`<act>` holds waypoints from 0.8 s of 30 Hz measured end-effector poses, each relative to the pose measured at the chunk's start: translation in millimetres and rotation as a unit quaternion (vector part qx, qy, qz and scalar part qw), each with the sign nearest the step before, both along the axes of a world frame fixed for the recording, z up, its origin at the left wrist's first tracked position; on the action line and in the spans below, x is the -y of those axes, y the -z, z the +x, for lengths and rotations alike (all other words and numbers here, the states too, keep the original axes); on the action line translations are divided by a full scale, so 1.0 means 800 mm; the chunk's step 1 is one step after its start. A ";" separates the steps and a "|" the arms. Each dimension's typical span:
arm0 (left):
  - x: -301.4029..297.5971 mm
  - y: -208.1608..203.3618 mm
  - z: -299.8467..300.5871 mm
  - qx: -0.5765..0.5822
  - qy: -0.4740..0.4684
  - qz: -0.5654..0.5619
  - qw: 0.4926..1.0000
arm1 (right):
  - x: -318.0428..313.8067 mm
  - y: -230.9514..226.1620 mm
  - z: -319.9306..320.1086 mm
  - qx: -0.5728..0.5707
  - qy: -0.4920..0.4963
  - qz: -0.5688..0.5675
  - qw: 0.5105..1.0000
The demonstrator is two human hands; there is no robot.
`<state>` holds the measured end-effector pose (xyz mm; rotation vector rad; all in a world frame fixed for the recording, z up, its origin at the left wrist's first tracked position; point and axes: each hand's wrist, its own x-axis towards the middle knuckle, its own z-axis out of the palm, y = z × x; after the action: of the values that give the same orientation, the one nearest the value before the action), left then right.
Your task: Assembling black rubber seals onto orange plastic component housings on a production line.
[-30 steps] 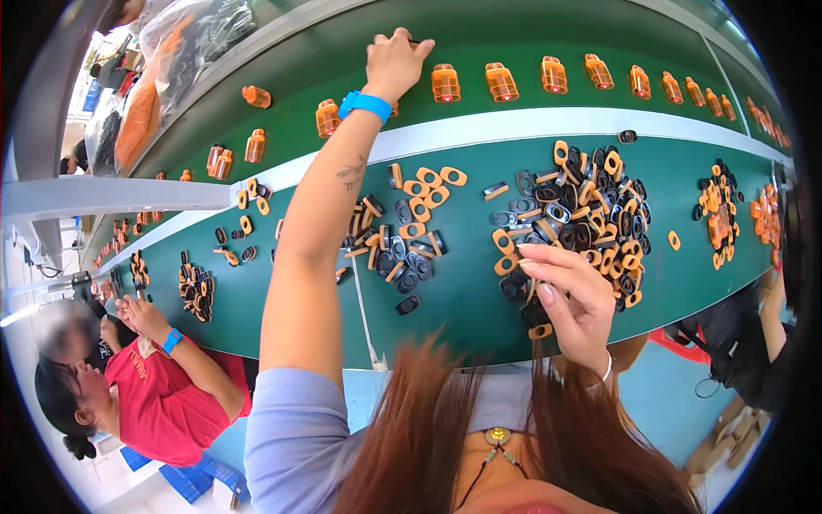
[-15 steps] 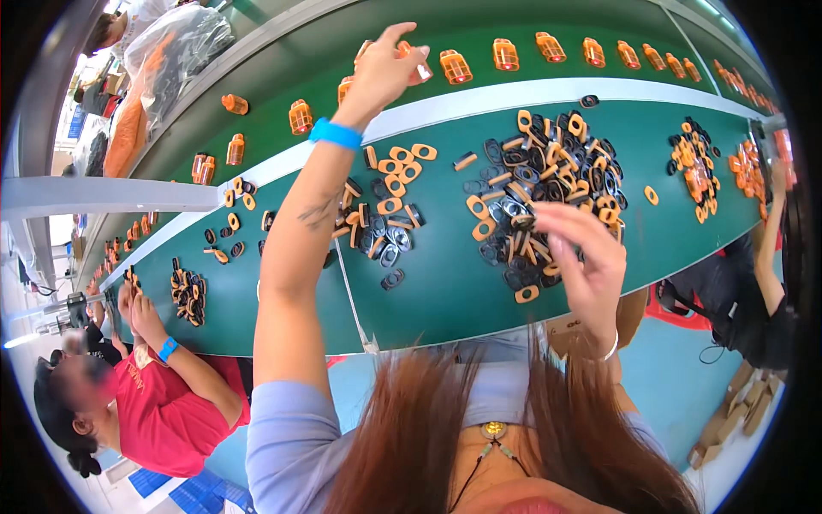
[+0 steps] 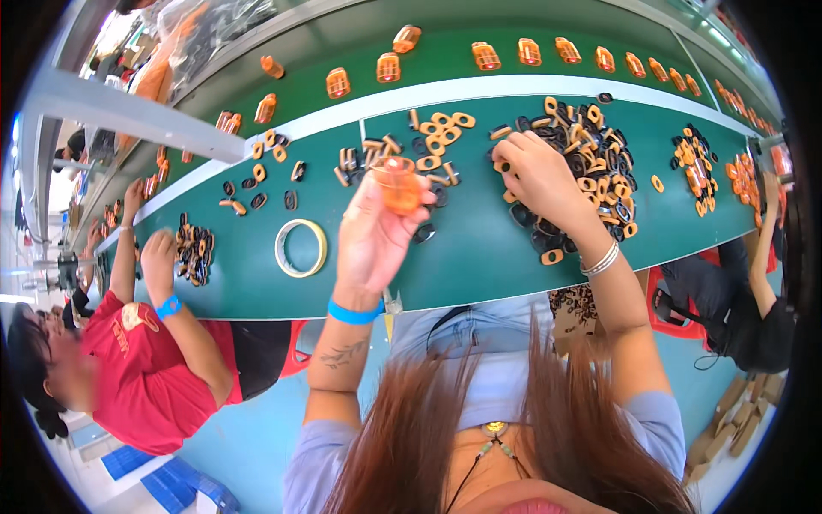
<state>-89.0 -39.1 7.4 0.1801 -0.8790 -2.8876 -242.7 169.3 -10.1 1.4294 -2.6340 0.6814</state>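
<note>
My left hand (image 3: 377, 236) is raised over the near part of the bench, fingers wrapped around a clear orange bottle-shaped plastic housing (image 3: 397, 184). Its wide round end faces up. To the right, my right hand (image 3: 541, 176) hovers at the left side of a big heap of black and tan oval pieces (image 3: 599, 163). Its thumb and fingers are pinched on a small black piece (image 3: 503, 166), mostly covered by the fingertips. Between and beyond my hands lies a smaller group of the same oval pieces (image 3: 441, 133), tan and black mixed.
Orange housings (image 3: 485, 56) stand in a row on the green conveyor (image 3: 445, 34) behind a white rail (image 3: 445, 96). A tape roll (image 3: 300, 248) lies on the bench, left of my left hand. A co-worker in red (image 3: 163, 368) sits at left; another person's arm (image 3: 765, 231) reaches in at right.
My left hand has come back from the conveyor toward me, bringing an orange housing. My right hand has moved up and left over the heap. The view has shifted slightly.
</note>
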 end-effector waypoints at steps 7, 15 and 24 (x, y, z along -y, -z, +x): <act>-0.024 0.010 0.043 0.008 -0.033 -0.120 0.992 | 0.013 0.005 0.074 0.235 -0.018 -0.219 0.947; -0.018 0.018 0.065 -0.018 -0.049 -0.170 0.984 | -0.014 0.024 0.109 0.126 0.059 -0.093 0.986; -0.042 0.008 0.068 -0.046 -0.072 -0.332 0.940 | 0.004 -0.003 0.105 0.141 0.015 -0.144 0.979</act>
<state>-34.3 -5.8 0.7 0.0377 -1.6652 -2.2838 -158.7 166.1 -7.7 1.2890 -2.6010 1.2881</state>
